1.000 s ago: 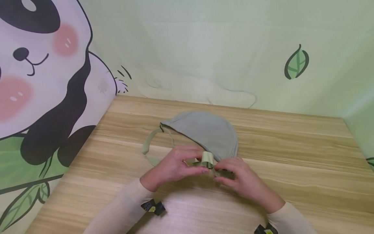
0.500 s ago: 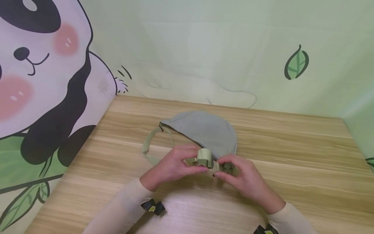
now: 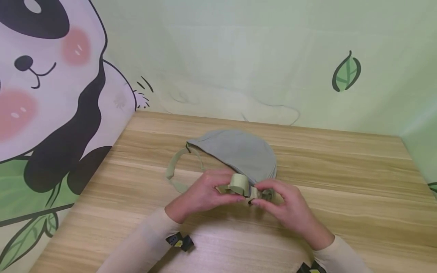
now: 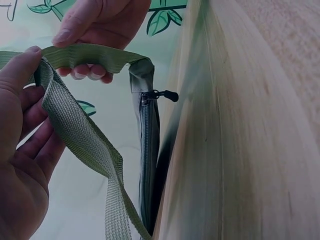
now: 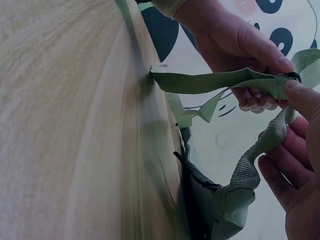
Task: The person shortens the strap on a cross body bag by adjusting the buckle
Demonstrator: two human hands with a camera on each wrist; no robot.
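A grey half-moon bag (image 3: 239,155) lies on the table, its straight zipped edge towards me. Green webbing strap (image 3: 173,167) runs from its left corner in a loop to the hands. My left hand (image 3: 201,193) pinches the strap between thumb and fingers, beside a small upright strap loop (image 3: 239,183). Close on its right, my right hand (image 3: 286,203) pinches the webbing near the bag's right corner. A dark strap slider (image 5: 291,76) sits between the two thumbs in the right wrist view. The left wrist view shows a black zipper pull (image 4: 164,95) near the strap end.
The wood-grain table (image 3: 341,170) spreads around the bag. Behind it hangs a pale green backdrop (image 3: 239,57) with a printed leaf; a large panda print (image 3: 44,76) covers the left side. Both sleeves carry small black cameras (image 3: 179,241).
The small strap loop has shifted slightly left and turned. My right thumb and index finger have spread and moved a little along the webbing. The bag has hardly moved.
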